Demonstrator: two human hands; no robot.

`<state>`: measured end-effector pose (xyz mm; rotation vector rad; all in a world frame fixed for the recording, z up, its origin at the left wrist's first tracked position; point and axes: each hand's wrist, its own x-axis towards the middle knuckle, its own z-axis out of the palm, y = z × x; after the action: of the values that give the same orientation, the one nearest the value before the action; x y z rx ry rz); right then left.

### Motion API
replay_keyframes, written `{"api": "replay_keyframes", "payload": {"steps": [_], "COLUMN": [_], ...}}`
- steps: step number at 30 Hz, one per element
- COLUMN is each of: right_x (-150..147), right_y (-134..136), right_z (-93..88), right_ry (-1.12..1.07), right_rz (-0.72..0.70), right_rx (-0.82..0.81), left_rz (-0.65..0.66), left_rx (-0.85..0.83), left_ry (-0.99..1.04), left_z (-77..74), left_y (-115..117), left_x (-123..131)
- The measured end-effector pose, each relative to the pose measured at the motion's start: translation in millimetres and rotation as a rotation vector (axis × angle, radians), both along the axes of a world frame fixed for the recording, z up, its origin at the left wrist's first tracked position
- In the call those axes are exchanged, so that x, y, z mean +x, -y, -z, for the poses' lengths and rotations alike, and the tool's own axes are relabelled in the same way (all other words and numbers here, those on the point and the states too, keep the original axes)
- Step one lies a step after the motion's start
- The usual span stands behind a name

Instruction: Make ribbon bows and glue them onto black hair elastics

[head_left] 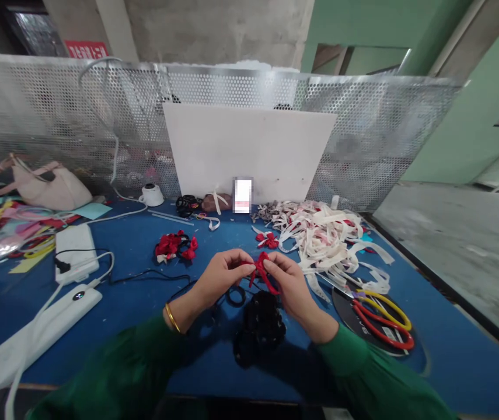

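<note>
Both hands meet over the middle of the blue table (135,315), a red ribbon bow (261,267) between them. My left hand (220,275) pinches the bow's left side between thumb and fingers. On its right side, my right hand (290,286) grips the red fabric, with a loop hanging below the fingertips. Just beneath the hands lies a pile of black hair ties (263,324), with a single black ring (235,296) to its left. Another red bow (267,240) rests behind the hands. A cluster of red bows on black bands (174,246) sits to the left.
White ribbon strips (323,233) are heaped at the right, near scissors with red and yellow handles (384,326) on a black disc. White power strips (39,332) and cables lie left. A beige bag (52,186) and a white board (249,146) stand at the back.
</note>
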<state>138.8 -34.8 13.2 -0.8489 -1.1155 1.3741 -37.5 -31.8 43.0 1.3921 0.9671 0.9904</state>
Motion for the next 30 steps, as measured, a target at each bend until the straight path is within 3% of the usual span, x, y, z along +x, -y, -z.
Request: {"api": "replay_keyframes", "payload": {"steps": [5,18,24,30], "right_x": [-2,2,7,10], "right_y": [-6,11,12,9], "right_z": [-3.1,10.2,10.7,13.4], "right_ry": [0.076,0.186,0.265,0.293], "right_rz": [-0.055,-0.089,-0.084,-0.085], "right_rx": [0.026,-0.063,0.04,0.149], "left_rz": [-0.113,0.031,0.018,-0.001], "left_rx": [0.015,-0.097,0.014,0.016], "left_ry": [0.058,0.009,-0.227,-0.179], "left_z": [7.2,12.6,15.2,16.6], "left_y": [2,4,9,12], "left_x": [-5,-3,0,4]}}
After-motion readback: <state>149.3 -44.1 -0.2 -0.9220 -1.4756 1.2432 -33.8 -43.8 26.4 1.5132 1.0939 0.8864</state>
